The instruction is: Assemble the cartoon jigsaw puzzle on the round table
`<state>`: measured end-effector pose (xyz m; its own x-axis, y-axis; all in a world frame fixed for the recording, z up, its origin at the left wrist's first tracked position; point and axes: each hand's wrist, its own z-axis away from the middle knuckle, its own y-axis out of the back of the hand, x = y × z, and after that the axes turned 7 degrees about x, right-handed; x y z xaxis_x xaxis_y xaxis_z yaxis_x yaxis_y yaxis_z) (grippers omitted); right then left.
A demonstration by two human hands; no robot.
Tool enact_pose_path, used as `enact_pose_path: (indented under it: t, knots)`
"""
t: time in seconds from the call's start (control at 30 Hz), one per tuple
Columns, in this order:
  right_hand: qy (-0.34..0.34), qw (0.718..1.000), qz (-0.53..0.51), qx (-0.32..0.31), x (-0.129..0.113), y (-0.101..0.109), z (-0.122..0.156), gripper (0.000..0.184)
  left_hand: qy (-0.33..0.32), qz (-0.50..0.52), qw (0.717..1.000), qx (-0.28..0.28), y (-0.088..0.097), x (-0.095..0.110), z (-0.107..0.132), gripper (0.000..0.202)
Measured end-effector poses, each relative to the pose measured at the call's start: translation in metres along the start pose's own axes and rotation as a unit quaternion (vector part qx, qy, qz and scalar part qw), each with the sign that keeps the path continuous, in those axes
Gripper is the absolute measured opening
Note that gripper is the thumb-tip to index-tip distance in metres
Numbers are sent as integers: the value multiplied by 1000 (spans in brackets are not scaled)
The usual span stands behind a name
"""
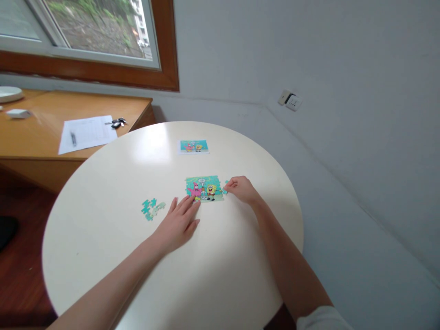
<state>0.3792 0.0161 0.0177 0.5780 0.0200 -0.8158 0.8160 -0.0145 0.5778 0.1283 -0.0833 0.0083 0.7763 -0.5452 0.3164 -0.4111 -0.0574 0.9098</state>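
A partly joined jigsaw puzzle (pixel 210 185) with pink and yellow cartoon figures on a teal ground lies in the middle of the round table. My left hand (pixel 180 220) rests open, its fingers spread, with the fingertips on the puzzle's lower left edge. At the right edge, my right hand (pixel 241 188) pinches a teal puzzle piece (pixel 225 188) between thumb and fingers; whether it touches the joined part I cannot tell. Left of my left hand sits a small cluster of loose puzzle pieces (pixel 150 208), teal and pale green.
A reference picture (pixel 194 146) with the same figures lies farther back on the white round table (pixel 113 192). Behind to the left, a wooden desk (pixel 44 137) holds a paper sheet (pixel 88 133), keys (pixel 118 123) and a white box (pixel 18 113). A wall stands close on the right.
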Motion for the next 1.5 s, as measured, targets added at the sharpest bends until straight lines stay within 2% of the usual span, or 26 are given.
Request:
enact_pose_path:
  t: [0.33,0.47,0.7,0.87,1.0,1.13,1.3,1.5]
  knots:
    - [3,990,143,15,-13,-3,6,8,4,-22,1000,-15,3,2,-1,48]
    - [-4,979,203,4,-23,-2,10,9,8,-28,999,-29,6,4,-1,49]
    - [8,956,293,-9,-38,-1,16,10,7,-28,999,-18,4,3,-1,48]
    - [22,961,276,9,-34,-4,16,10,6,-28,999,-18,4,3,-1,47]
    - [16,980,174,94,-25,0,10,13,4,-24,1000,-15,4,2,-1,46]
    - [-14,980,123,156,-17,14,6,14,5,-9,1000,-11,5,2,-1,46]
    - [-13,973,169,157,-11,24,4,11,20,13,1000,-16,7,3,-1,46]
    - [6,971,204,123,-4,17,1,22,27,32,999,-5,9,4,-2,44]
